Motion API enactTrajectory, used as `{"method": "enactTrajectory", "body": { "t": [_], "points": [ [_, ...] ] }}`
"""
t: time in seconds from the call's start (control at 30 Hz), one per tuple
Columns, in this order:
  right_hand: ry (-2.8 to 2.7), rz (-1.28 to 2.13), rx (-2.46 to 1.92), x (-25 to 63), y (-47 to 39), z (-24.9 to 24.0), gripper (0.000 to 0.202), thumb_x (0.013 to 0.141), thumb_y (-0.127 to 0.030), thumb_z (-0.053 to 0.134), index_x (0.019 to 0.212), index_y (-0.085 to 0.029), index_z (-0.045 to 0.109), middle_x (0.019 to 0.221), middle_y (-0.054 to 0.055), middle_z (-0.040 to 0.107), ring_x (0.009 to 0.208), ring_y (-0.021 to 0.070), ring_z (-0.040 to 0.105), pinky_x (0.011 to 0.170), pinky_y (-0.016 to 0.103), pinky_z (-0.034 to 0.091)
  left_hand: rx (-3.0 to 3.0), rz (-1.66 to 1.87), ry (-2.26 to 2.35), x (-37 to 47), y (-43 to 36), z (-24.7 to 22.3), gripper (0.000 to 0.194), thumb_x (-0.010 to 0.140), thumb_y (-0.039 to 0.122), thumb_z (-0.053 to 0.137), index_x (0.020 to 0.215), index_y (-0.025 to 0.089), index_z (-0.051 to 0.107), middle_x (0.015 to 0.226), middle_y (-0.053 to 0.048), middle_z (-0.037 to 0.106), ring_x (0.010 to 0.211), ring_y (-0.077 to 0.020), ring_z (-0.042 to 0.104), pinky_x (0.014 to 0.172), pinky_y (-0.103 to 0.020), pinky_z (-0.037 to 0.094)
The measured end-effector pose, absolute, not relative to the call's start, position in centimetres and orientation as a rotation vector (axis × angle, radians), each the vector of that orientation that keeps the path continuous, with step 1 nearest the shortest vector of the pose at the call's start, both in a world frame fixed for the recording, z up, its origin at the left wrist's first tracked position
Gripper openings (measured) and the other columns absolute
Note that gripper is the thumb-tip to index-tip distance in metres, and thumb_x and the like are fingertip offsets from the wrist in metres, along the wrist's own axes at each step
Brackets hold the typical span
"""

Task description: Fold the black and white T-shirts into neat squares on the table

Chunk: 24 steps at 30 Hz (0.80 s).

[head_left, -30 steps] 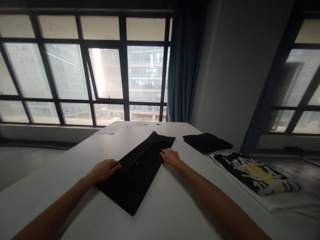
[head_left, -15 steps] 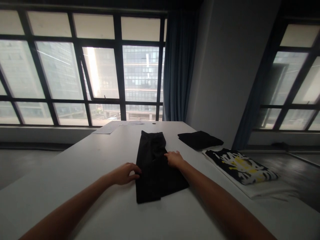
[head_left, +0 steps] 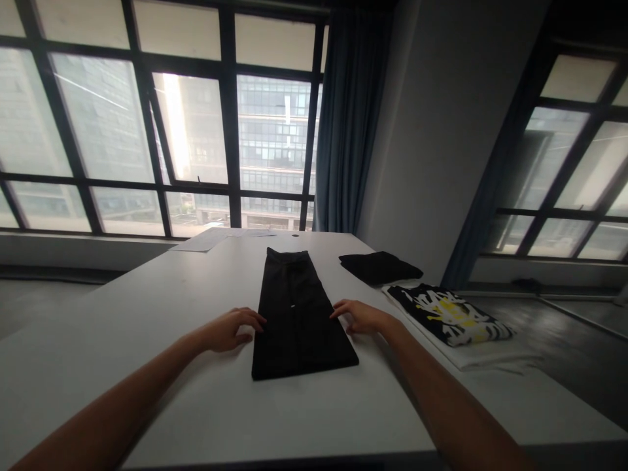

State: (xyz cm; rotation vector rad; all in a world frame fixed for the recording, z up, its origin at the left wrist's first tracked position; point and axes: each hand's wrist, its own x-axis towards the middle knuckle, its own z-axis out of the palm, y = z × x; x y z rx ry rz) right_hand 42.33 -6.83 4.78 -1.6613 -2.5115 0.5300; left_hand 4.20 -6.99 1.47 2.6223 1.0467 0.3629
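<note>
A pair of black shorts (head_left: 297, 327) lies flat on the white table, its waistband at the far end and its wider hem towards me. A tiny light mark shows near its middle. At the left edge, the fingertips of my left hand (head_left: 228, 329) rest on the cloth, with the thumb held apart. My right hand (head_left: 362, 316) is at the opposite edge, its fingers stretched out and touching the side of the shorts. Neither hand grips the fabric.
Right of the shorts, a folded black garment (head_left: 380, 267) lies on the white table (head_left: 216, 405). Nearer sits a folded black garment with a white and yellow print (head_left: 454, 316), over white cloth (head_left: 483, 356). Paper sheets (head_left: 201, 242) lie at the far left, before the windows.
The right part of the shorts, bunched and uneven before, now lies smooth, with an even hem. My right hand has shifted outward along the edge. The view has tilted slightly.
</note>
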Motion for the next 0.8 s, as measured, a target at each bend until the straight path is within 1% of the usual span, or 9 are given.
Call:
{"method": "enactTrajectory", "body": {
  "t": [0.07, 0.13, 0.23, 0.33, 0.43, 0.5, 0.57, 0.7, 0.8],
  "points": [
    [-2.534, 0.568, -1.599, 42.0, -7.0, 4.9, 0.052, 0.063, -0.011, 0.074, 0.113, -0.027, 0.073, 0.144, 0.005, 0.049, 0.131, 0.0289, 0.048, 0.109, 0.038, 0.038, 2.670, 0.397, 1.013, 4.7, -7.0, 1.3, 0.025, 0.086, 0.033, 0.058, 0.106, 0.026, 0.071, 0.129, -0.005, 0.064, 0.121, -0.0260, 0.055, 0.108, -0.043, 0.039],
    [-2.555, 0.589, -1.548, 41.6, -7.2, 5.1, 0.044, 0.065, -0.013, 0.073, 0.107, -0.026, 0.076, 0.143, 0.005, 0.051, 0.129, 0.0288, 0.049, 0.108, 0.039, 0.039, 2.705, 0.417, 0.971, 5.2, -6.9, 1.0, 0.024, 0.087, 0.034, 0.057, 0.104, 0.026, 0.072, 0.126, -0.005, 0.066, 0.118, -0.0255, 0.057, 0.109, -0.042, 0.037],
    [-2.557, 0.614, -1.531, 41.2, -7.6, 5.4, 0.036, 0.065, -0.012, 0.070, 0.097, -0.025, 0.079, 0.135, 0.004, 0.058, 0.123, 0.0275, 0.054, 0.106, 0.037, 0.042, 2.720, 0.450, 0.927, 5.4, -6.5, 0.6, 0.025, 0.091, 0.037, 0.054, 0.104, 0.026, 0.073, 0.123, -0.004, 0.068, 0.115, -0.0237, 0.060, 0.107, -0.040, 0.039],
    [-2.548, 0.631, -1.527, 41.1, -8.0, 5.7, 0.028, 0.065, -0.015, 0.070, 0.089, -0.025, 0.080, 0.126, 0.002, 0.064, 0.117, 0.0261, 0.059, 0.103, 0.034, 0.044, 2.700, 0.433, 0.903, 4.9, -6.2, 0.5, 0.027, 0.091, 0.041, 0.055, 0.108, 0.027, 0.072, 0.126, -0.003, 0.067, 0.116, -0.0230, 0.061, 0.106, -0.038, 0.040],
    [-2.559, 0.607, -1.551, 41.2, -8.1, 5.8, 0.032, 0.062, -0.014, 0.072, 0.091, -0.025, 0.079, 0.123, 0.001, 0.067, 0.114, 0.0252, 0.060, 0.102, 0.032, 0.044, 2.663, 0.353, 0.912, 4.2, -6.1, 0.5, 0.034, 0.087, 0.045, 0.062, 0.115, 0.029, 0.069, 0.135, -0.003, 0.062, 0.122, -0.0252, 0.057, 0.108, -0.039, 0.038],
    [-2.550, 0.547, -1.588, 41.3, -8.0, 5.6, 0.042, 0.060, -0.011, 0.074, 0.099, -0.026, 0.077, 0.123, 0.001, 0.066, 0.114, 0.0249, 0.060, 0.102, 0.031, 0.044, 2.662, 0.354, 0.970, 4.0, -6.1, 0.5, 0.040, 0.083, 0.048, 0.066, 0.119, 0.030, 0.068, 0.141, -0.003, 0.056, 0.128, -0.0278, 0.051, 0.110, -0.042, 0.036],
    [-2.531, 0.478, -1.613, 41.4, -7.9, 5.4, 0.050, 0.060, -0.009, 0.074, 0.107, -0.026, 0.074, 0.126, 0.002, 0.065, 0.115, 0.0245, 0.059, 0.101, 0.030, 0.044, 2.667, 0.366, 1.031, 3.9, -6.1, 0.4, 0.042, 0.083, 0.049, 0.065, 0.120, 0.030, 0.067, 0.142, -0.004, 0.055, 0.130, -0.0291, 0.050, 0.110, -0.044, 0.035],
    [-2.521, 0.449, -1.648, 41.5, -7.6, 4.9, 0.045, 0.063, -0.010, 0.074, 0.105, -0.025, 0.075, 0.127, 0.004, 0.064, 0.114, 0.0241, 0.060, 0.099, 0.030, 0.045, 2.675, 0.335, 1.038, 4.1, -6.1, 0.4, 0.041, 0.086, 0.046, 0.061, 0.123, 0.029, 0.065, 0.138, -0.004, 0.059, 0.123, -0.0277, 0.056, 0.106, -0.041, 0.039],
    [-2.533, 0.490, -1.632, 41.5, -7.5, 4.7, 0.042, 0.061, -0.010, 0.074, 0.101, -0.025, 0.076, 0.126, 0.004, 0.063, 0.113, 0.0240, 0.060, 0.100, 0.030, 0.044, 2.695, 0.329, 1.010, 4.3, -6.5, 0.7, 0.040, 0.085, 0.042, 0.063, 0.123, 0.030, 0.065, 0.139, -0.003, 0.058, 0.123, -0.0273, 0.056, 0.107, -0.041, 0.038]
  ]
}}
